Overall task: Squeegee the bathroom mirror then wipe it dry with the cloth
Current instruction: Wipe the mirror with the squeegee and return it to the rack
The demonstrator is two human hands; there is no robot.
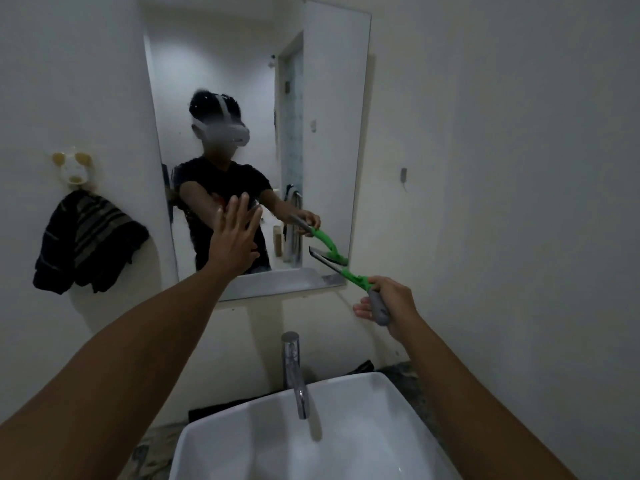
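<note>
A tall frameless mirror (332, 98) hangs on the wall above the sink. My right hand (391, 303) grips the grey handle of a green squeegee (356, 280); its blade rests against the mirror's lower right corner. My left hand (235, 233) is flat on the lower middle of the glass, fingers spread, holding nothing. A dark striped cloth (86, 240) hangs from a hook on the wall, left of the mirror. The glass looks hazy around the reflected head.
A white square basin (381, 410) with a chrome tap (294, 372) sits directly below. A speckled counter (405, 368) runs behind it, with something dark lying at the basin's back edge. A yellowed hook holder (74, 168) is above the cloth. A small fixture (403, 174) sticks out right of the mirror.
</note>
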